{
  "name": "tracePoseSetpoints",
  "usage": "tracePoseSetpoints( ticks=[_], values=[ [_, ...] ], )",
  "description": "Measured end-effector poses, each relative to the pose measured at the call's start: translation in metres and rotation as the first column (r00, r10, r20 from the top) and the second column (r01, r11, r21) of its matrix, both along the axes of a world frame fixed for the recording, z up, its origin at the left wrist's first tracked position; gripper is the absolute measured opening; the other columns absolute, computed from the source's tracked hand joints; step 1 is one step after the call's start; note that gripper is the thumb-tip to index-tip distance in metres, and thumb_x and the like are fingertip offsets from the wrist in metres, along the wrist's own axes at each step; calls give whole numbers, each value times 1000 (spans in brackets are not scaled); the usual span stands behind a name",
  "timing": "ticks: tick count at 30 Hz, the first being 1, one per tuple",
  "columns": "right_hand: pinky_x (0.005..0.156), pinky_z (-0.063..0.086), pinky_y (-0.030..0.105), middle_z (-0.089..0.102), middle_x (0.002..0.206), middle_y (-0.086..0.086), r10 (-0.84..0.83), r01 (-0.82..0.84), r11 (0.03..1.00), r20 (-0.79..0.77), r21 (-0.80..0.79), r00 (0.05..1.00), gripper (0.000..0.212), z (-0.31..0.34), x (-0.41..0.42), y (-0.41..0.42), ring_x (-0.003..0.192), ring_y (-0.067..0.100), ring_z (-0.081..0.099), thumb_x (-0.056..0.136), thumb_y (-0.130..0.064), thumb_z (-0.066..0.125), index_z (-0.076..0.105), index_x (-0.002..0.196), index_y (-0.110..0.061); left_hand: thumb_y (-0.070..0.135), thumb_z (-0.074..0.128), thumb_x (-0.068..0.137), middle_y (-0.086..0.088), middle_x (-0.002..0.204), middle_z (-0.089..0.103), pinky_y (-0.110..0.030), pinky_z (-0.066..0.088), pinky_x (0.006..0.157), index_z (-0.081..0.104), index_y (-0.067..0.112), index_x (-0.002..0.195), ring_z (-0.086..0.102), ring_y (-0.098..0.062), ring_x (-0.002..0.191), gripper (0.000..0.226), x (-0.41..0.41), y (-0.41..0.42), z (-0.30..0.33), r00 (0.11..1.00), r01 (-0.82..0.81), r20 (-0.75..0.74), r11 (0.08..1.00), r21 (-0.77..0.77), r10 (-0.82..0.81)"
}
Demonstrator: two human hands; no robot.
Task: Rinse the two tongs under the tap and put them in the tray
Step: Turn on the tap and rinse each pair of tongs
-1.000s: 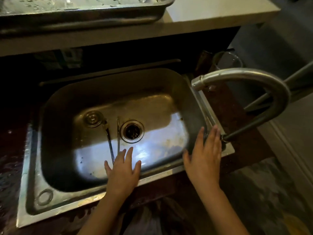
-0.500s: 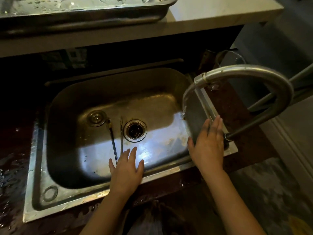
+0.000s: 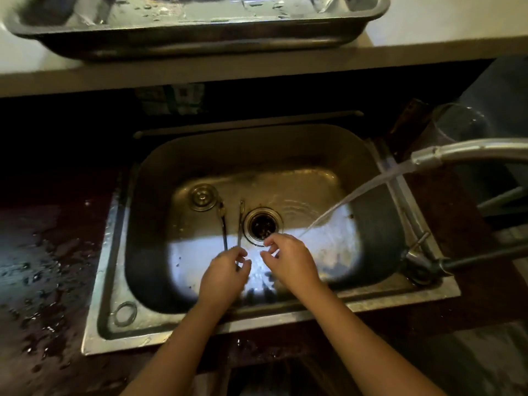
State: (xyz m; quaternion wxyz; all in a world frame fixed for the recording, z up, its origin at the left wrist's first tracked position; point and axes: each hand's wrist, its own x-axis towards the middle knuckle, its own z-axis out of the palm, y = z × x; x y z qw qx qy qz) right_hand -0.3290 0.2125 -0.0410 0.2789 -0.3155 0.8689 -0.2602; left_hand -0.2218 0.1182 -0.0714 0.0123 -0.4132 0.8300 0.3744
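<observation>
Two thin metal tongs lie side by side on the sink floor, left of the drain: a dark one (image 3: 223,228) and a paler one (image 3: 240,221). My left hand (image 3: 225,271) is down in the sink (image 3: 368,230) with its fingers curled over their near ends, and the paler tong shows between thumb and fingers. My right hand (image 3: 290,260) hovers beside it with loosely bent fingers, holding nothing. Water (image 3: 351,195) streams slantwise from the tap spout (image 3: 428,158) and lands just right of my right hand. The steel tray (image 3: 200,45) stands wet on the raised counter behind the sink.
A round strainer plug (image 3: 203,197) lies by the far tips of the tongs. The drain (image 3: 264,224) is open. The tap lever (image 3: 417,254) sits at the sink's right rim. The dark counter (image 3: 43,267) on the left is wet. A clear glass container (image 3: 460,124) stands at the far right.
The tap has been turned on and water now runs. My right hand left the tap lever and came into the sink. My left hand moved forward and curled over the tongs' near ends.
</observation>
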Motion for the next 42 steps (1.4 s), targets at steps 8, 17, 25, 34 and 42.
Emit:
tracePoseSetpoints(
  ticks=[8,17,25,34,42],
  values=[
    [88,49,38,40,135,14,354,-340,916,-31,215,935,46,-90,-7,-77,110,34,54,88,-15,54,45,133,-24,36,66,77,-7,139,42,-39,47,90,34,23,135,53,-27,117,67,9,-61,-57,918,180,365,983,-34,-155],
    [98,41,41,36,143,14,555,-486,804,-141,344,820,41,-135,-4,-86,126,34,35,93,-16,43,44,134,-18,40,73,68,-9,129,41,-39,49,82,40,18,127,49,-29,111,71,-5,-62,-92,827,394,455,918,-53,-329],
    [93,46,36,57,121,17,317,-315,938,10,147,948,27,-129,-8,-95,107,30,55,92,-12,46,64,112,-5,5,73,71,-11,133,30,-27,49,82,44,7,120,57,-25,78,57,-16,-53,-94,902,234,345,965,113,-260],
    [43,54,31,64,69,1,-384,441,898,491,-1,782,42,-78,-15,-81,47,19,60,81,-8,64,46,117,-18,7,69,74,-2,140,24,-23,49,71,37,15,129,63,-24,86,65,5,-43,-50,912,374,173,927,14,-371],
    [49,56,23,67,74,9,-314,425,905,678,3,664,16,-22,-40,-25,52,16,63,83,-12,66,58,76,-24,21,59,86,10,101,64,-16,55,60,47,26,122,70,-8,75,38,-3,-25,7,979,-40,-123,751,659,160]
  ],
)
